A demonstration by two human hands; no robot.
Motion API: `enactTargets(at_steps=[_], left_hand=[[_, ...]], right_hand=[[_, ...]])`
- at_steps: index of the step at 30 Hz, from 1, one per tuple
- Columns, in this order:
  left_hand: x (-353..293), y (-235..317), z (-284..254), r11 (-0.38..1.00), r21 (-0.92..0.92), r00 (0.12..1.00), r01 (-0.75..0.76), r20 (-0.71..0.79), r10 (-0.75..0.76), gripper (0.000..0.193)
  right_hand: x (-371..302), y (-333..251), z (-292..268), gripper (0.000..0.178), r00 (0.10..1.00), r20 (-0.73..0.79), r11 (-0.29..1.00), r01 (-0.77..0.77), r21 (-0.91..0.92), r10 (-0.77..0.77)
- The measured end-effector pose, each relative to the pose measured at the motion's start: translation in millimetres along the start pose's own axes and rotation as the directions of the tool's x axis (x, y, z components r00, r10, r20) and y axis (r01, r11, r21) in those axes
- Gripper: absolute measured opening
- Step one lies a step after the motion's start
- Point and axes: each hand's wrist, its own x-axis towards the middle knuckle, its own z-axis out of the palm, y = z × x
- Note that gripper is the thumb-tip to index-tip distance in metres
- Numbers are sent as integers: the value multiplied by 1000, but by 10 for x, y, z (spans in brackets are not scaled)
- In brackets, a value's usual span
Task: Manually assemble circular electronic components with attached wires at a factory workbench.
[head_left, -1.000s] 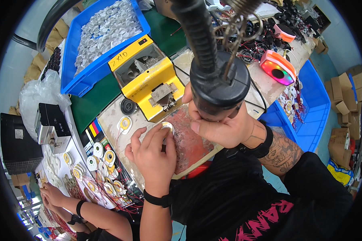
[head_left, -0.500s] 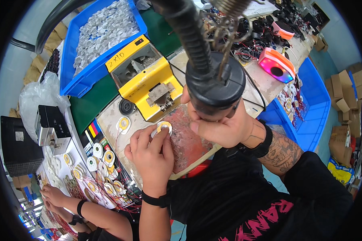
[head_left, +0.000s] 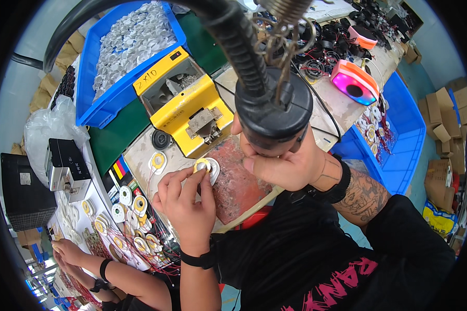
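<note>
My left hand point(head_left: 188, 207) pinches a yellow-rimmed disc point(head_left: 198, 163) with a pale centre between thumb and fingers, tilted at the edge of a white round plastic holder point(head_left: 214, 173). The holder lies on the red, worn work patch point(head_left: 238, 192); part of it is behind the disc and fingertips. Wrapped round the lower end of a hanging black power screwdriver point(head_left: 274, 111) is my right hand point(head_left: 290, 166); the tool's tip is hidden. Left of my left hand lies another white holder with a yellow ring point(head_left: 157, 163), next to a black round part point(head_left: 162, 139).
A yellow machine point(head_left: 187, 109) stands behind my hands, with a blue bin of white parts point(head_left: 132, 46) beyond. Finished-looking wired discs point(head_left: 140, 205) cover the left side, near a co-worker's hands point(head_left: 67, 254). At right are a lit orange speaker point(head_left: 354, 83) and another blue bin point(head_left: 404, 140).
My left hand has shifted slightly left, with the yellow-rimmed disc now tilted off the white holder, which shows more. My right hand stays on the screwdriver. The speaker's light has turned pinker.
</note>
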Motion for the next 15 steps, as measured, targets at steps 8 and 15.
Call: enactTargets(at_steps=[8,15], left_hand=[[17,82,-3,1000,23,997,18,75,-19,16],[3,74,-4,999,47,996,16,82,-19,14]], right_hand=[[10,33,19,64,1000,-8,999,16,30,-15],[5,29,10,67,1000,-8,999,23,26,-23]])
